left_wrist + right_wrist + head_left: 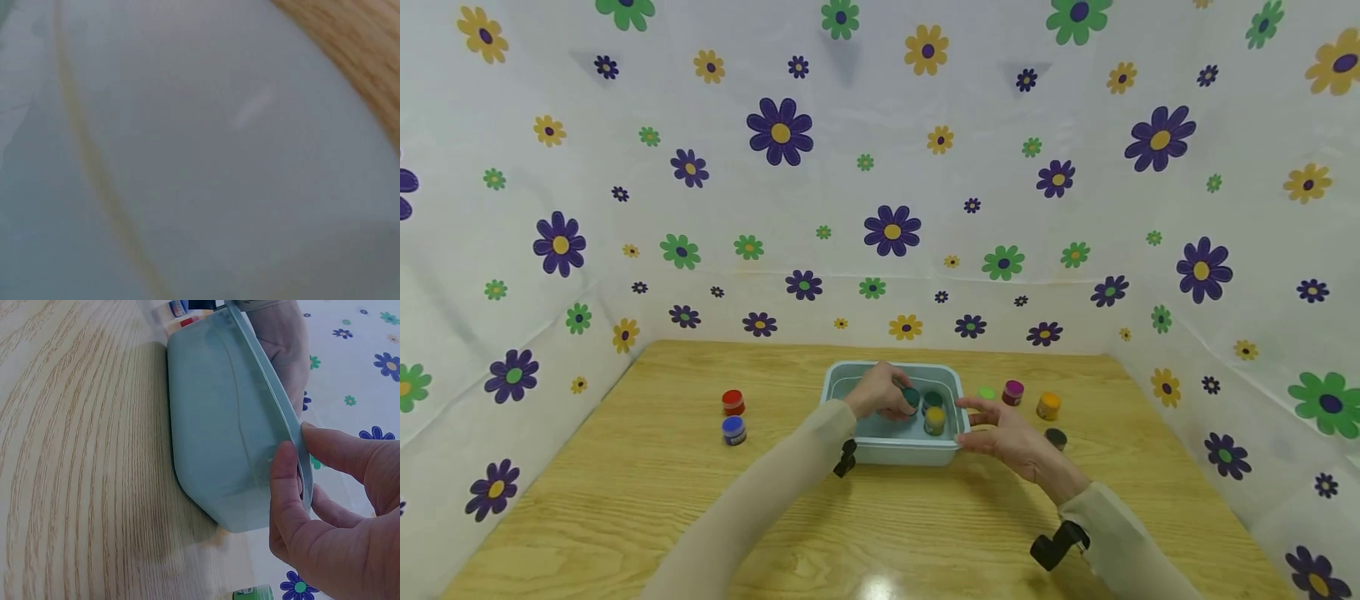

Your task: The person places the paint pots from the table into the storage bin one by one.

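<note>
A pale blue plastic bin [904, 454] stands on the wooden table. My left hand [880, 392] reaches inside it and grips a small dark teal paint jar [911, 397]. Beside that jar in the bin are a dark green jar [932, 402] and a yellow-lidded jar [935, 420]. At the bin's right end, my right hand [1006, 433] holds the rim, its thumb and fingers on either side of the edge in the right wrist view. The left wrist view shows only a blurred close-up of the bin's wall [250, 175].
Red [733, 402] and blue [733, 430] jars stand left of the bin. To its right are a light green jar [986, 393], a magenta jar [1012, 392], an orange jar [1048, 406] and a black-lidded jar [1056, 438]. Flowered cloth [880, 183] encloses the table's back and sides.
</note>
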A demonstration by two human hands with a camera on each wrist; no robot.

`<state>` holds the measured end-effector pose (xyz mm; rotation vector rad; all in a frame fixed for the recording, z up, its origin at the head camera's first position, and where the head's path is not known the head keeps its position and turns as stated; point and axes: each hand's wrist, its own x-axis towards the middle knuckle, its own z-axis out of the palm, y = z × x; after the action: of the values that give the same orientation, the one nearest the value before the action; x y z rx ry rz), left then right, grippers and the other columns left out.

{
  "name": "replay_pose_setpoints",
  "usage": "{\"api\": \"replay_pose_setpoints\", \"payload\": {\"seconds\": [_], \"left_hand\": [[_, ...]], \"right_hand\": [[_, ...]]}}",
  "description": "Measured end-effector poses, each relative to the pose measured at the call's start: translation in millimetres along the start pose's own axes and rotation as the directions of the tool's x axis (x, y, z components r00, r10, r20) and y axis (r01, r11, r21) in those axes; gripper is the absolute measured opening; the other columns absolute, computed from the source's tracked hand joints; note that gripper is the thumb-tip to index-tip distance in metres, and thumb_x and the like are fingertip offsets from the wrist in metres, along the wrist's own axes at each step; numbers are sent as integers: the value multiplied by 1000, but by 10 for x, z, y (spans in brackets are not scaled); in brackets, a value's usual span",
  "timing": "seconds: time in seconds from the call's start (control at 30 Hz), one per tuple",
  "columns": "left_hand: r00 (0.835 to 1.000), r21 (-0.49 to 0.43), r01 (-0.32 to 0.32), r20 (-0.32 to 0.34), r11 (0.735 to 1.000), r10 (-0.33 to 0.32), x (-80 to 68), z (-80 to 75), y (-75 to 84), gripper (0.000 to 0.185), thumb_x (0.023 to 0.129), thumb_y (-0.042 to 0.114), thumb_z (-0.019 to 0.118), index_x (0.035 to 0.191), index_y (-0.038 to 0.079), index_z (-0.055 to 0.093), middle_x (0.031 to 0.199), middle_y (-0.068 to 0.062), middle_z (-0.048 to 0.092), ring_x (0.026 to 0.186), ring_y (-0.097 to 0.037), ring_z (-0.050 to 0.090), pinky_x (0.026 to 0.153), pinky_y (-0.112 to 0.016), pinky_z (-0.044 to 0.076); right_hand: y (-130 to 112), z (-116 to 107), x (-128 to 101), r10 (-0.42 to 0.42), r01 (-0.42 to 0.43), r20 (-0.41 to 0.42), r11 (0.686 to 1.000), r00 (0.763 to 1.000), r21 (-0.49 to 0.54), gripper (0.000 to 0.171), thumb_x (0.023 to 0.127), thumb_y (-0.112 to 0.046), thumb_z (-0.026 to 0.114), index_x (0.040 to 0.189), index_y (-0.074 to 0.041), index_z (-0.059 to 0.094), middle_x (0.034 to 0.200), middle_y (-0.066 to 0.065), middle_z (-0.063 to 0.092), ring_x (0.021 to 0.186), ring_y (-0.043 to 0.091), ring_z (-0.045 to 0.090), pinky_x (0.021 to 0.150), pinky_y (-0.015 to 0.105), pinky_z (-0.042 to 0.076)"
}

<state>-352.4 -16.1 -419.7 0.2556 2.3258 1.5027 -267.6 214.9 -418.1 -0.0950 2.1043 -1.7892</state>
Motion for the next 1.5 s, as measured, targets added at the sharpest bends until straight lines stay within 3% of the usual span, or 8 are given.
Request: {"api": "replay_pose_setpoints", "payload": {"seconds": [0.33,0.57,0.77,1.1,1.5], "left_hand": [[999,40,39,-17,998,-38,65,-11,-29,40,74,-12,77,112,-4,67,86,-20,68,71,-31,73,71,-42,63],[999,46,41,13,998,-42,72,8,-54,38,75,-13,75,112,-7,65,87,-21,69,79,-36,73,72,-42,63],[999,67,43,20,997,-45,75,30,-55,41,77,-11,75,116,-10,61,92,-23,69,83,-38,73,70,-40,63],[999,81,35,15,996,-36,37,37,-40,48,81,-8,74,126,-12,57,116,-28,64,85,-35,73,74,-40,63],[999,61,47,-18,997,-46,39,40,-53,48,81,-9,72,126,-14,56,115,-30,65,85,-36,73,75,-42,62]], "right_hand": [[10,-1,15,3,-3,-5,1000,1000,2,67,89,-4,71,147,-1,38,133,26,38,100,23,53,88,28,58],[22,8,12,-9,9,-6,1000,1000,8,67,88,-3,71,147,0,37,131,26,39,101,24,53,88,29,58],[21,13,-4,-12,12,-6,1000,1000,3,68,88,-3,71,147,0,37,132,27,39,101,24,54,88,30,58],[2,10,-7,-8,7,-12,1000,1000,-12,67,88,-4,71,147,-1,39,132,27,39,101,25,54,89,30,58],[18,24,5,-4,3,-13,1000,1000,-10,67,88,-5,72,146,-1,40,135,28,37,102,25,53,87,28,58]]}}
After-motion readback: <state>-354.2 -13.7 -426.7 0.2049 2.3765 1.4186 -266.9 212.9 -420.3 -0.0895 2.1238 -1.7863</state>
